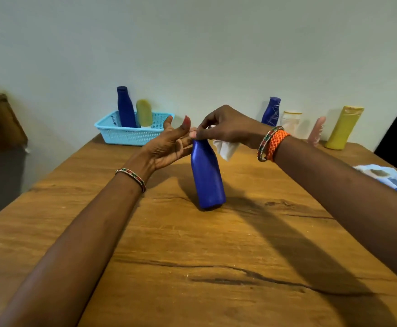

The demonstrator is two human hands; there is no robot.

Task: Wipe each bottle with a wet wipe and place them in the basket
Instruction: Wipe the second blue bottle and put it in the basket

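**Two hands at the top of a blue bottle on the table**

A blue bottle (207, 178) stands upright on the wooden table (169, 256), and both arms reach forward to it from the near edge. I take this bottle as the landmark for all places.

The left hand (169, 143) is just left of the bottle's neck. Its palm faces to the right and a little upward, the fingers are spread and nearly straight, and it grips nothing. The lower fingers seem to touch the neck of the bottle, but I cannot tell this for sure. A thin beaded bangle (131, 178) sits on the left wrist.

The right hand (228, 128) is over the top of the bottle with the wrist bent down. Its fingers are curled and pinch a white wet wipe (225, 148) against the bottle's cap; the free part of the wipe hangs behind the bottle, to its right. An orange braided band (276, 145) is on the right wrist.

Behind the bottle to the left, the light blue basket (131, 133) is at the wall, with a second blue bottle (125, 107) and a yellow-green bottle (144, 113) standing in it. Behind the bottle to the right, four more bottles stand along the wall: a blue one (271, 110), a white one (291, 119), a pink one (319, 131) and a leaning yellow one (343, 127). Far to the right of the bottle, a blue and white packet (388, 178) lies at the table edge.
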